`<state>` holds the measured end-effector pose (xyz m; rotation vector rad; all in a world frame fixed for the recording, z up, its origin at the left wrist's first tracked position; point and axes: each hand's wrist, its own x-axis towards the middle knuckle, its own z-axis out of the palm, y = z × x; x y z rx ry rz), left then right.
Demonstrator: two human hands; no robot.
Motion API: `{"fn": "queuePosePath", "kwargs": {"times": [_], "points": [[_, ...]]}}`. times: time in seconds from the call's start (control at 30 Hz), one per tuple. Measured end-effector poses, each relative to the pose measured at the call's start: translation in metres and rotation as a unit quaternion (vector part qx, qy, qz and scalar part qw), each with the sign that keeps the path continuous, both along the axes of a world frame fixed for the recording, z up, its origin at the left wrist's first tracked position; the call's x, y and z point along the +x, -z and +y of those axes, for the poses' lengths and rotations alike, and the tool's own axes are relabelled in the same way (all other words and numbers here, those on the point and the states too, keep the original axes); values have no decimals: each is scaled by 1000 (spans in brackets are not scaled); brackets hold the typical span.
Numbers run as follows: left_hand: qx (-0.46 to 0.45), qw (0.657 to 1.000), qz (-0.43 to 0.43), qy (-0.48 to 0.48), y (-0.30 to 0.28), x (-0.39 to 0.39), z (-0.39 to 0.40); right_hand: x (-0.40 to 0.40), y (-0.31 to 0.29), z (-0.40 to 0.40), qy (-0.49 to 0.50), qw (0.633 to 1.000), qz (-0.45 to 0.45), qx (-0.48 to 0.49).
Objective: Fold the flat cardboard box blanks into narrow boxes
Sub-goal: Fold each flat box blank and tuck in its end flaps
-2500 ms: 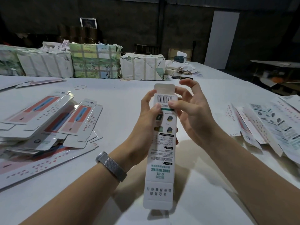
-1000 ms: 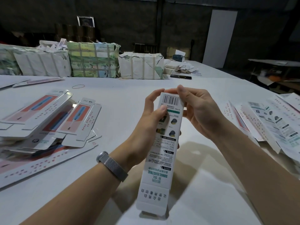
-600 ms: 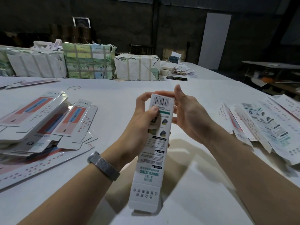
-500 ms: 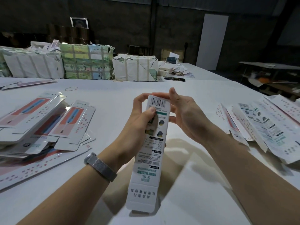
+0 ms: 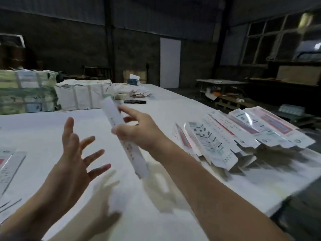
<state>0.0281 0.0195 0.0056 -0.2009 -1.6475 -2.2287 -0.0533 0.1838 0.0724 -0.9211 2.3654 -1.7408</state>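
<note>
A long narrow white box point(image 5: 113, 118) with small red print hangs tilted above the white table point(image 5: 41, 129), its upper end pointing away and left. My right hand point(image 5: 140, 131) is shut on it near the middle, index finger stretched out. My left hand point(image 5: 74, 164) floats lower left of the box with fingers spread and nothing in it. A pile of folded narrow boxes point(image 5: 243, 134) lies at the right side of the table. Flat blanks point(image 5: 10, 167) show at the left edge. The frame is blurred by motion.
Wrapped paper bundles point(image 5: 81, 94) stand along the far side of the table, with a dark phone point(image 5: 135, 101) beside them. The table's right edge point(image 5: 295, 186) drops to a dark floor. A second table point(image 5: 220, 82) and shelves stand beyond.
My left hand has let go of the box and opened. My right hand alone now holds the box, turned and tilted. The view has swung to the right.
</note>
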Motion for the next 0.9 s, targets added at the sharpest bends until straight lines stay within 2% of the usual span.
{"fn": "queuePosePath", "kwargs": {"times": [0.03,0.07,0.1,0.17,0.23,0.3,0.33,0.4,0.53,0.6,0.63,0.73,0.8,0.87,0.9], "points": [[-5,1000,5,-16,0,0,-1,-10,-11,12,14,997,-54,-54],[-14,1000,7,-25,1,0,-3,-21,-21,27,43,994,-67,-69],[-26,999,7,-31,1,0,-5,-31,-30,45,80,994,-52,-45],[-37,999,1,-38,1,0,-8,-52,-41,86,169,982,18,79],[-50,997,-7,-54,3,-1,-8,-72,-43,131,270,922,90,261],[-59,996,-19,-61,4,-4,-6,-85,-37,167,327,848,90,408],[-61,996,-23,-61,4,-6,-5,-89,-30,181,337,824,75,450],[-75,995,-33,-64,7,-10,-6,-93,-15,198,357,796,72,483],[-103,989,-62,-83,12,-14,-9,-93,-5,194,390,749,176,506],[-121,985,-75,-101,13,-13,-11,-85,-8,173,382,755,221,486],[-135,982,-80,-109,13,-13,-12,-78,-9,158,372,773,236,457],[-175,970,-93,-142,9,-7,-12,-50,-6,97,270,865,232,353],[-191,964,-100,-156,3,-1,-11,-28,5,50,171,908,226,310],[-235,946,-109,-197,0,2,-14,-8,17,5,99,923,242,283],[-280,924,-119,-231,1,2,-18,-1,22,-15,76,923,252,279]]}}
